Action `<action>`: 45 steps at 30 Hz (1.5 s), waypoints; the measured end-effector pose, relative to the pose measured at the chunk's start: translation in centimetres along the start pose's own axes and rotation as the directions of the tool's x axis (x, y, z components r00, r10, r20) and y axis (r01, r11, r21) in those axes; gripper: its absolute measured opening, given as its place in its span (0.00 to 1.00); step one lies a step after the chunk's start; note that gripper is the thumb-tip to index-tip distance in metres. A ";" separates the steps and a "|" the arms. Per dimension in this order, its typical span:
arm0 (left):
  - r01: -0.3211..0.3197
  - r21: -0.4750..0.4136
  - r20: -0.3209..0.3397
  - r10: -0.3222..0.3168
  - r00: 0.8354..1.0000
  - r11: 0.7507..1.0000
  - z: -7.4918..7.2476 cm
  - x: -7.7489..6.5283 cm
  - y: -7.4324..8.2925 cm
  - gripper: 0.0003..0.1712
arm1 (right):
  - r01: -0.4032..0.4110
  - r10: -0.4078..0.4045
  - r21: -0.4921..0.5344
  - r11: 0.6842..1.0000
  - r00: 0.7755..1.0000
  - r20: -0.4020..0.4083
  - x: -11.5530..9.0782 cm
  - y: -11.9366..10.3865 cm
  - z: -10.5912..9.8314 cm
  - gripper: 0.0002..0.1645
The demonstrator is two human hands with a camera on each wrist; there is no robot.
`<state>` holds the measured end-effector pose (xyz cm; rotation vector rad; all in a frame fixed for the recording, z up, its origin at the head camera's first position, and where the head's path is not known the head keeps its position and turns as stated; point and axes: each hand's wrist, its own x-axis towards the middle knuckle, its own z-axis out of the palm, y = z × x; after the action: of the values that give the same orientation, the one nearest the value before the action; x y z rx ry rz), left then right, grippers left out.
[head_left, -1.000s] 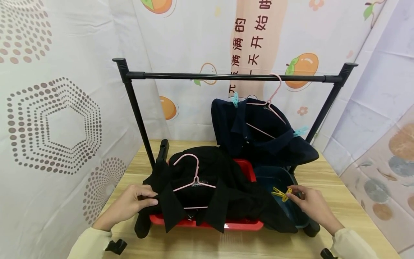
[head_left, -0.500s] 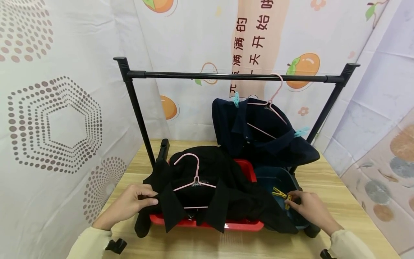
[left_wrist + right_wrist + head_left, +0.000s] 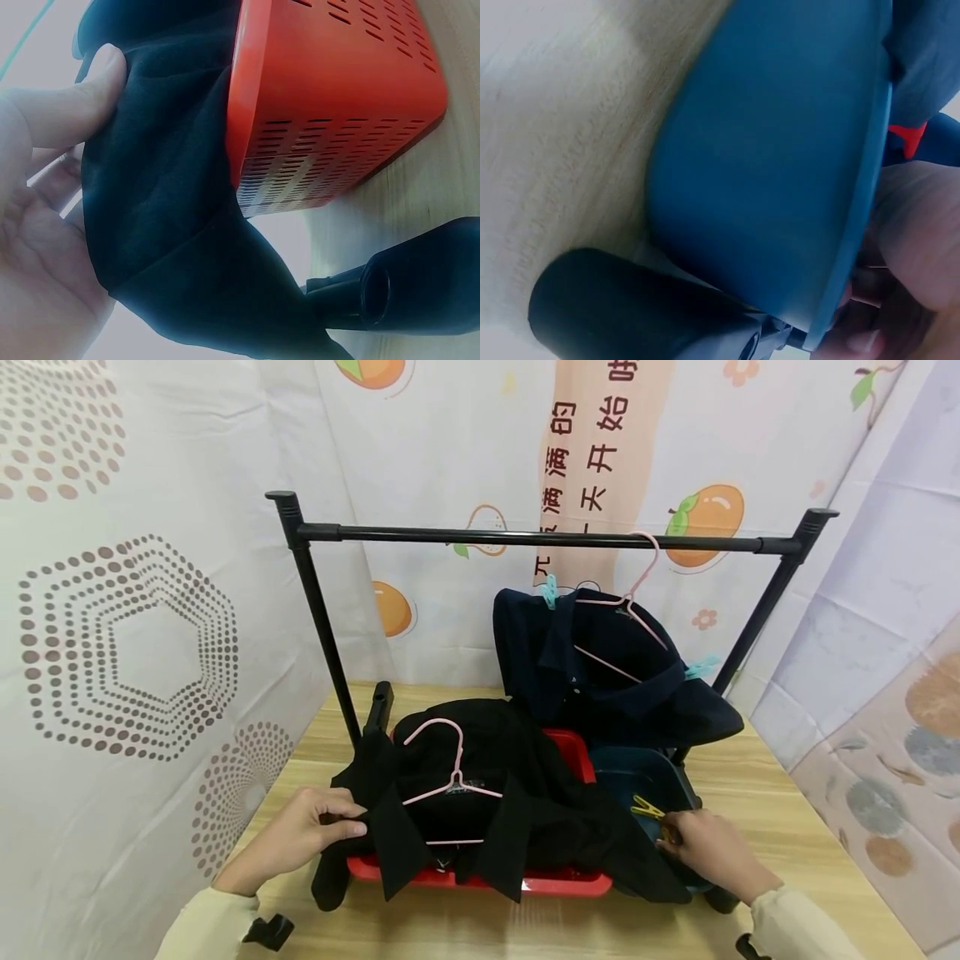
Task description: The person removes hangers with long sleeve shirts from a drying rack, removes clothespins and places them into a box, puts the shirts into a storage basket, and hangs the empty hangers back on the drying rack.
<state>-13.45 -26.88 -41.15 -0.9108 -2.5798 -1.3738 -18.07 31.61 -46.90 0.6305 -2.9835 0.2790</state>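
Observation:
My left hand pinches the shoulder of a black shirt between thumb and fingers. This shirt drapes over a red basket, with a pink hanger inside its collar. In the left wrist view the thumb presses on the dark cloth beside the basket wall. Over at the dark blue bin, my right hand pinches a yellow clothespin, mostly covered by the fingers. Another yellow clothespin shows just left of those fingers. In the right wrist view, the bin's rim hides part of the fingers.
A black rack spans the table, its bar above the basket. On the bar's right side hangs a navy shirt on a pink hanger, with light blue clothespins at its shoulders. Black rack feet stand beside the bins.
My right hand has turned and lowered toward the bin, so its yellow clothespin is now mostly hidden. The left hand keeps its hold on the black shirt.

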 end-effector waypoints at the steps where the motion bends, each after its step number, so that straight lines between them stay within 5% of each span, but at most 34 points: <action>1: -0.001 0.000 -0.001 0.001 1.000 1.000 0.1 0.0 0.0 0.08 | 0.002 -0.002 -0.003 1.000 1.000 0.001 0.0 0.0 0.0 0.18; 23: 0.007 0.003 -0.003 -0.007 1.000 1.000 0.1 0.0 -0.1 0.08 | 0.002 -0.001 -0.054 0.999 1.000 0.013 -0.2 -0.3 0.2 0.13; 30: 0.007 0.009 -0.013 -0.007 1.000 1.000 0.1 0.0 0.0 0.08 | 0.017 -0.018 -0.019 1.000 0.998 -0.065 0.3 -1.1 -0.7 0.07; 34: 0.009 0.018 -0.022 -0.009 1.000 1.000 0.1 0.0 0.1 0.09 | 0.163 -0.150 0.084 0.983 0.978 -0.144 0.7 -2.4 -2.2 0.08; 38: 0.006 0.021 -0.025 -0.006 1.000 1.000 0.2 0.0 0.1 0.09 | 0.342 -0.301 0.183 0.922 0.928 -0.219 1.0 -4.4 -3.8 0.12; 45: -0.031 0.015 -0.026 0.031 0.999 0.999 0.3 -0.1 0.0 0.10 | 0.417 -0.361 0.246 0.875 0.901 -0.242 1.1 -8.0 -4.9 0.11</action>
<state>-13.27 -26.73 -41.38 -0.9201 -2.5420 -1.3475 -15.66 24.94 -40.66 1.1463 -2.5724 0.7097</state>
